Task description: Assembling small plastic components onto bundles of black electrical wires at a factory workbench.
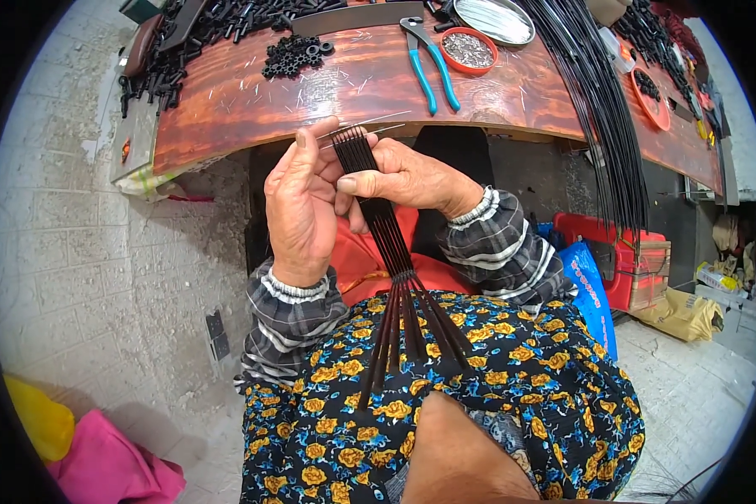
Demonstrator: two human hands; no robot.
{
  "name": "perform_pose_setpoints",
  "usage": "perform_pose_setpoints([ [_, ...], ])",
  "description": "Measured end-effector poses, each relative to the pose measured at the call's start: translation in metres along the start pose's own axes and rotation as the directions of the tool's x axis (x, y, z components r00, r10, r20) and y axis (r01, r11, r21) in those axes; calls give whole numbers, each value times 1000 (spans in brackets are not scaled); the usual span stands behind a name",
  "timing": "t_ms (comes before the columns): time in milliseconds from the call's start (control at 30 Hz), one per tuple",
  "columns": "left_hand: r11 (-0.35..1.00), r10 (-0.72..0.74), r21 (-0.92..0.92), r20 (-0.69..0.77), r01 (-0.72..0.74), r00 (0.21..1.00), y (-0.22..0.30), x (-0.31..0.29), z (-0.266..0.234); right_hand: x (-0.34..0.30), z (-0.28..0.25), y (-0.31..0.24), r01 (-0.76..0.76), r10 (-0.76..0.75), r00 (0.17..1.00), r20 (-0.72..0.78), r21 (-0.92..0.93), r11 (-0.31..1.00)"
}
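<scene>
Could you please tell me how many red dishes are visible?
2: one red dish beside the pliers, a second red dish right of the hanging black rods; others may be hidden.

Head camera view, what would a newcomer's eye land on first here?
Probably the bundle of thin black rods in the middle, gripped by the right hand with the left hand beside it, its lower ends fanned over a flowered apron. Next, perhaps, the teal-handled pliers on the reddish table just beyond the hands, and the long black rods hanging over its edge at right.
</scene>
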State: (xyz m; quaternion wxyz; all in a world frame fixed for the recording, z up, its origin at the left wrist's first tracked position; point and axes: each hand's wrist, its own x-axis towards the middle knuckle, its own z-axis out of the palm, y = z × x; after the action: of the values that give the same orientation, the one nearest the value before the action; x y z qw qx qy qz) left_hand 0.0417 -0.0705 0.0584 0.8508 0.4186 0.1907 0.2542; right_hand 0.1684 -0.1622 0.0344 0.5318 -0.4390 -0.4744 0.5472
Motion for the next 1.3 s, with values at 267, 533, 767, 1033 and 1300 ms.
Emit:
perform_pose_setpoints([
  [267, 1000, -2, 15, -61, 2, 998, 1, -6, -2, 0, 4, -1, 1, -1, 1000, 3, 21, 1000],
  [533, 998, -12, 53, -112, 18, 994, -3, -4, -4, -1, -3, 8, -5, 5, 1000, -15, 6, 1000],
  [767, 994, 45, 106, -135, -30, 990, -3, -3, -3, 2, -7, 11, -57, 57, 998, -8, 25, 998],
  [1033, 988, 99, 133, -168, -77, 981, -5, -4, -5, 0, -2, 6, -29, 33, 999, -43, 78, 997],
  [1300, 989, 108, 115, -170, -90, 979, -7, -7, -7, -1, 2, 4, -7, 15, 996, -92, 93, 996],
])
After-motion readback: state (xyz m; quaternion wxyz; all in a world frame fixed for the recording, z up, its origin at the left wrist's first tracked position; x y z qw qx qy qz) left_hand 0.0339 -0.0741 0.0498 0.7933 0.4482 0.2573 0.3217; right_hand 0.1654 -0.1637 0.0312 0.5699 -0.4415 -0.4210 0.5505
